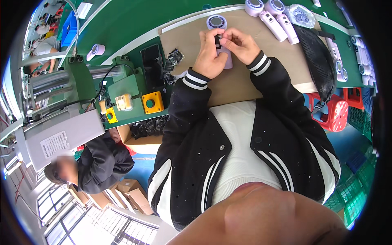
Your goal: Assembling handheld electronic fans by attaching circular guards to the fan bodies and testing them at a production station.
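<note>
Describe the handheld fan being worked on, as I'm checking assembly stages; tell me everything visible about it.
The pale lilac plastic handheld fan lies flat on the brown cardboard mat, round grilled head pointing away from the person. Its handle is mostly covered by both hands: the left hand grips it from the side, while the right hand pinches a small black part against it.
</note>
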`<state>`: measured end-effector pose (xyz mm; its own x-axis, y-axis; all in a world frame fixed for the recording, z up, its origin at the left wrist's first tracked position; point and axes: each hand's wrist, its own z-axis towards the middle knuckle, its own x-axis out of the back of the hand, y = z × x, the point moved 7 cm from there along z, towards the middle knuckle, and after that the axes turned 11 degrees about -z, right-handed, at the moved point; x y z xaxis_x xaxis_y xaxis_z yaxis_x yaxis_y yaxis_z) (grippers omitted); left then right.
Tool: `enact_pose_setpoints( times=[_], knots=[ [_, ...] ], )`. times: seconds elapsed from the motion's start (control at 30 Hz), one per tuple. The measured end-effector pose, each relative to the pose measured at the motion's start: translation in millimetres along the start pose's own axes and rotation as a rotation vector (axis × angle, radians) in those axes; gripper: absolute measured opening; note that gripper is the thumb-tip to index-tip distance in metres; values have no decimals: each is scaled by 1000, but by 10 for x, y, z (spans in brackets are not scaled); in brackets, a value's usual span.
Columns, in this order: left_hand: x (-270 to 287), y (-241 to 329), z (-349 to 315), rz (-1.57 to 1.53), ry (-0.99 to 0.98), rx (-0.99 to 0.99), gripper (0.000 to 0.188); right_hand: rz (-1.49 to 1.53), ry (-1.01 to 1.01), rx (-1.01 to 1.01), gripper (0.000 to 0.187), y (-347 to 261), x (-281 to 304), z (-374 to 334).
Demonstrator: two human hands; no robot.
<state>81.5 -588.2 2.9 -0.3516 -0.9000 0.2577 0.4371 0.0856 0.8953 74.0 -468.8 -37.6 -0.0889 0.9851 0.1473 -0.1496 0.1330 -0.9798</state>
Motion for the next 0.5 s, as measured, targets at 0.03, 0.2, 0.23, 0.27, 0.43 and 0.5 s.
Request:
enact_pose_setpoints(
  times=[0.03, 0.2, 0.23, 0.27, 0.43, 0.5],
  knots=[
    [-9, -8, 11, -2, -2, 2, 49, 0, 2, -3, 4, -14, 23, -1],
    [-21, -9, 48, -54, -17, -95, 51, -191, -11, -34, 2, -21, 98, -16],
    [27, -38, 47, -7, 42, -74, 50, -252, -5, -55, 2, -1, 109, -18],
    [79, -67, 39, 40, 103, -52, 48, -313, 0, -75, 3, 19, 118, -18],
    [245, -309, -54, 347, 264, -13, 27, -477, 19, -55, 7, 86, 91, 8],
    [170, -487, -112, 624, 188, 58, 24, -551, 76, -48, 7, 79, 95, 15]
  ],
)
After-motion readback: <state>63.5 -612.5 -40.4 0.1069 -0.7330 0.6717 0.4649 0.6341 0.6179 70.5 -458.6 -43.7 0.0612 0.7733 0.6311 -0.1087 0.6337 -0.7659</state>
